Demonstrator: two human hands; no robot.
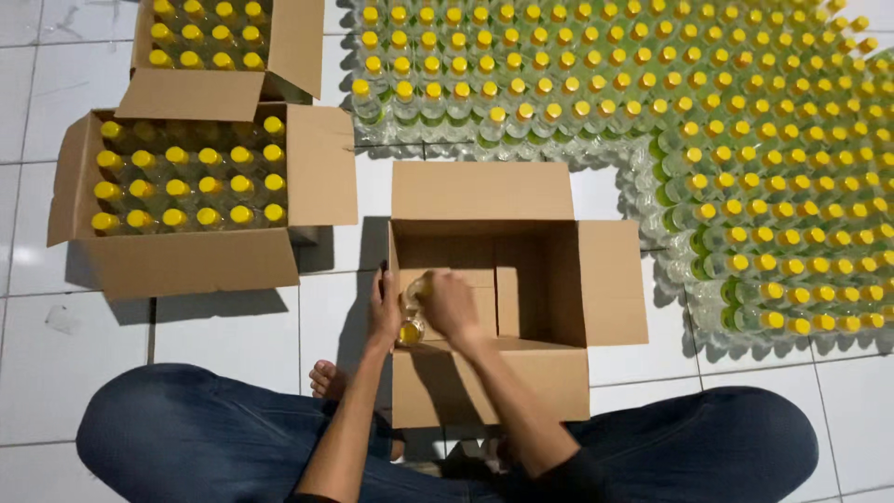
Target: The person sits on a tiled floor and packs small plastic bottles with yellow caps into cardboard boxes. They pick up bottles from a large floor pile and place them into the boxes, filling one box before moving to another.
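Note:
An open cardboard box (pixel 559 279) stands on the tiled floor in front of my crossed legs. Both hands reach into its near left corner. My left hand (pixel 383 312) rests against a clear bottle with a yellow cap (pixel 410 331) at the box's left wall. My right hand (pixel 449 303) is closed around another clear yellow-capped bottle (pixel 416 289) just above it. The bottles are partly hidden by my fingers. The rest of the box's inside looks bare.
A full box of yellow-capped bottles (pixel 186 182) sits at the left, another (pixel 209 37) behind it. A large field of several loose yellow-capped bottles (pixel 745 140) covers the floor at the back and right. My bare foot (pixel 328 380) lies beside the box.

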